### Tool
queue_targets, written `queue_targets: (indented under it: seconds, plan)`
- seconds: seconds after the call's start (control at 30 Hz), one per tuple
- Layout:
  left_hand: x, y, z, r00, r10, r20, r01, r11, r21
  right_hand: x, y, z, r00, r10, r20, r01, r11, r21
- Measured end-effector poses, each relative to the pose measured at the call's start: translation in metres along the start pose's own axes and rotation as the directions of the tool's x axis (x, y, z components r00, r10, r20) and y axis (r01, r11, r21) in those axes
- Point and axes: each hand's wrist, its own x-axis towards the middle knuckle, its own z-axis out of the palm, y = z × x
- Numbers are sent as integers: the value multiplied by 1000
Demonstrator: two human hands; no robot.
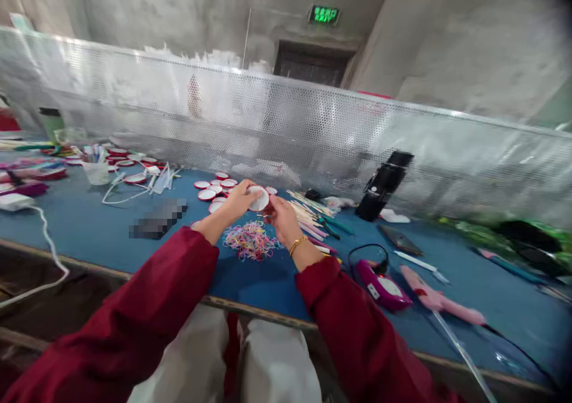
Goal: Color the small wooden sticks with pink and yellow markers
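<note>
A round white disc with a red rim is held up over the blue table, its pale face toward me. My left hand grips its left side, thumb lying on the face. At the right edge, the bent fingers of my right hand pinch the rim; a small thin item by those fingertips is too blurred to name. Beneath both hands lies a pile of small coloured elastic bands. Several similar red-rimmed discs are spread on the table behind my left hand.
Wooden sticks lie beyond my right hand. To the right are a purple device, a pink glue gun and a black cylinder. A cup of pens stands left. A perforated metal screen borders the table's back.
</note>
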Motion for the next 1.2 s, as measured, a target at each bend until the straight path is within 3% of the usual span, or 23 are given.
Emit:
queue_targets:
  seconds: [0.2,0.47,0.7,1.2]
  plan:
    - [1,-1,-1,985,166,38,-167,986,25,-4,3,-2,995,-103,6,102,978,-181]
    - [1,-3,2,989,144,21,-146,986,80,-7,2,3,999,-53,-14,49,980,-194]
    - [3,-5,1,980,200,-13,-198,976,95,-9,-2,2,989,-144,-36,129,955,-267]
    - [5,-3,-6,999,10,54,0,982,-187,-7,-2,-4,981,-184,62,194,927,-321]
